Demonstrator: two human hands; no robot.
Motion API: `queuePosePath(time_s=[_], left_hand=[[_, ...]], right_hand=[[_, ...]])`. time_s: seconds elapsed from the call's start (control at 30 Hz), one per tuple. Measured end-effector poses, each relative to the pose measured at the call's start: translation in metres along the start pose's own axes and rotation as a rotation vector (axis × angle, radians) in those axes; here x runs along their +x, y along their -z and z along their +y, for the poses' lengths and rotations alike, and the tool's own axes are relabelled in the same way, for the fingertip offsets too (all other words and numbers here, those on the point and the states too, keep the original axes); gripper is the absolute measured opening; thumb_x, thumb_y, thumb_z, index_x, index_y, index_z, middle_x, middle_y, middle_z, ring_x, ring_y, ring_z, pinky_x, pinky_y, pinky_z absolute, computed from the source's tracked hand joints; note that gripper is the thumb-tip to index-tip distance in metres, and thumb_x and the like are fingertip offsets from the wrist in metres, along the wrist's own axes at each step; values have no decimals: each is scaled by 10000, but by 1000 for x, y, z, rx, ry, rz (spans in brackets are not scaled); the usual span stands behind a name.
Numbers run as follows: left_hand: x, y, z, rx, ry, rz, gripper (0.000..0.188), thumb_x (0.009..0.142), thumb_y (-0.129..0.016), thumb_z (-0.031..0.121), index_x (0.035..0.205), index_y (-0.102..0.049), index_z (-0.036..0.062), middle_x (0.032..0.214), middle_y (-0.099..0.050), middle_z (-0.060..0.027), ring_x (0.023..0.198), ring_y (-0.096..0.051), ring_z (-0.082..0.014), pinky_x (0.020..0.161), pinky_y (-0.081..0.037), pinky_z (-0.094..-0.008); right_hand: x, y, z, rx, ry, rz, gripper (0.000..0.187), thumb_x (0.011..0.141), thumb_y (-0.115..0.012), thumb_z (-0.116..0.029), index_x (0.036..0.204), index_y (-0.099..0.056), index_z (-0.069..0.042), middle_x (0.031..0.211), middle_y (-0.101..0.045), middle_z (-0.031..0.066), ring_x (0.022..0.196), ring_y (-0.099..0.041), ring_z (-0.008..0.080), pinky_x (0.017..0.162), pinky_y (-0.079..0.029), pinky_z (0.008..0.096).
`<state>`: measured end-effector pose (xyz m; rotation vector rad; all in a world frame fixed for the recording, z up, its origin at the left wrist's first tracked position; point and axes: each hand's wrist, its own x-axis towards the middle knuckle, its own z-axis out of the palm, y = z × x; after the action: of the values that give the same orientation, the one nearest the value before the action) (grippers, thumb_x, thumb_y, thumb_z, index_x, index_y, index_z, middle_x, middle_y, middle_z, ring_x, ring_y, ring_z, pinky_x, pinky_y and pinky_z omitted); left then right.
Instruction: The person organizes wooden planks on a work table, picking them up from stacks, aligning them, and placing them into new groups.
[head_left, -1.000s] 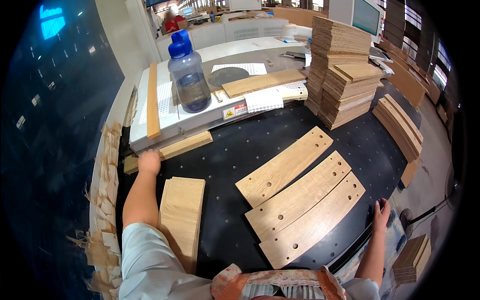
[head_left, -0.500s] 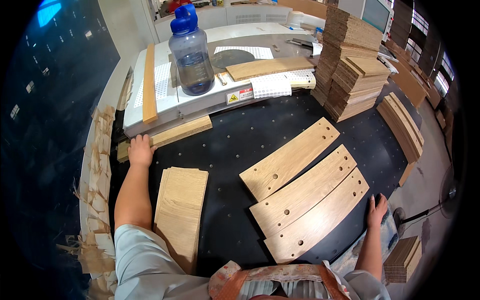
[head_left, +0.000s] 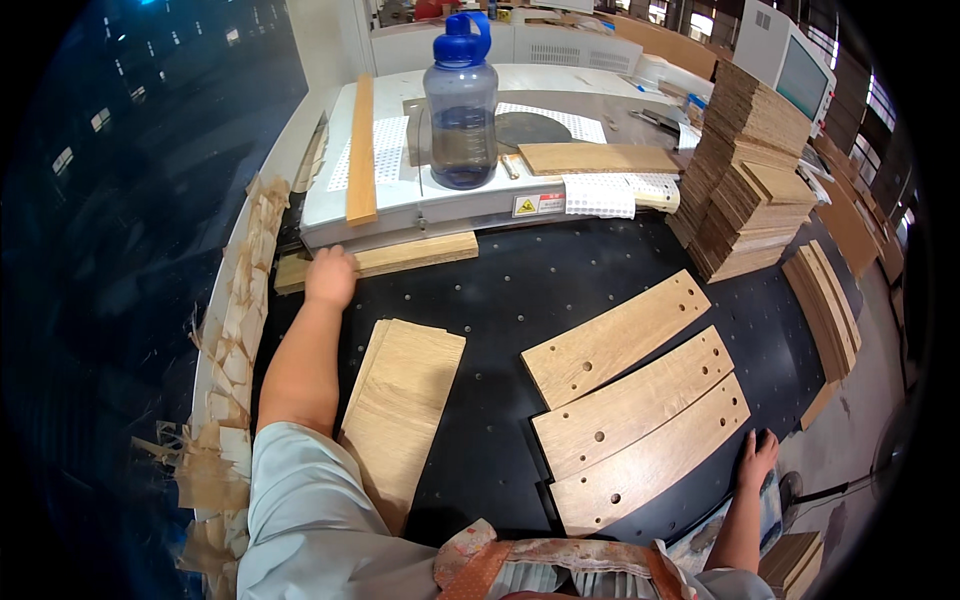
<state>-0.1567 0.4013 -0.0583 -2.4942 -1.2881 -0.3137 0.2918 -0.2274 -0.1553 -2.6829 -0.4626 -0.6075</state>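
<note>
My left hand (head_left: 332, 276) reaches forward to the light wooden strips (head_left: 418, 254) lying along the front of a white machine bed. Its fingers curl over a strip near the left end, the fingertips partly hidden. My right hand (head_left: 757, 458) rests by the table's right edge, fingers a little apart and holding nothing. Left of it lie three wooden boards with drilled holes: the far board (head_left: 617, 338), the middle board (head_left: 634, 402) and the near board (head_left: 652, 456). A small stack of plain boards (head_left: 405, 410) lies beside my left forearm.
A water bottle (head_left: 461, 120) with a blue lid stands on the machine bed (head_left: 380, 225), near a lengthwise wooden strip (head_left: 362, 150) and a flat board (head_left: 598, 158). Tall board stacks (head_left: 745, 190) rise at back right. Curved pieces (head_left: 824, 305) lie along the right edge. Torn brown tape (head_left: 225, 400) lines the left.
The view has swung left, so the scene sits farther right in the picture. My left hand stays at the strips, its fingers now more curled. My right hand stays by the table edge.
</note>
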Motion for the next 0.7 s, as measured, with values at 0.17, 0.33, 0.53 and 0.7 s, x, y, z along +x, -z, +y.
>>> queuePosePath(time_s=[0.17, 0.33, 0.53, 0.7], left_hand=[[-5, -4, 22, -137, -150, 37, 133, 762, -619, 178, 834, -593, 70, 925, -545, -102, 911, -535, -285, 782, -461, -402], [12, -2, 15, -287, 47, -52, 195, 747, -663, 211, 868, -576, 85, 887, -547, -117, 860, -557, -333, 744, -459, -429], [14, -10, 12, -322, -21, -24, 218, 732, -678, 212, 827, -544, 68, 858, -538, -122, 847, -554, -340, 724, -449, -438], [14, -5, 12, -310, 9, -77, 234, 739, -682, 186, 866, -532, 60, 890, -538, -130, 873, -547, -347, 741, -443, -442]], right_hand=[[-1, -1, 6, -30, 28, 4, 404, 869, -544, -282, 1151, -494, 3, 1171, -499, 181, 1112, -442, 346, 972, -316, 415], [-1, 9, -13, -12, 7, -29, 403, 869, -543, -278, 1154, -495, 3, 1180, -491, 181, 1118, -433, 347, 972, -312, 417], [-8, 12, -8, -23, -16, -57, 411, 869, -535, -287, 1169, -497, -8, 1200, -477, 180, 1150, -408, 342, 996, -292, 413], [-9, 9, -9, -84, 5, -20, 400, 880, -518, -285, 1174, -499, -15, 1207, -472, 155, 1151, -411, 323, 1003, -294, 393]])
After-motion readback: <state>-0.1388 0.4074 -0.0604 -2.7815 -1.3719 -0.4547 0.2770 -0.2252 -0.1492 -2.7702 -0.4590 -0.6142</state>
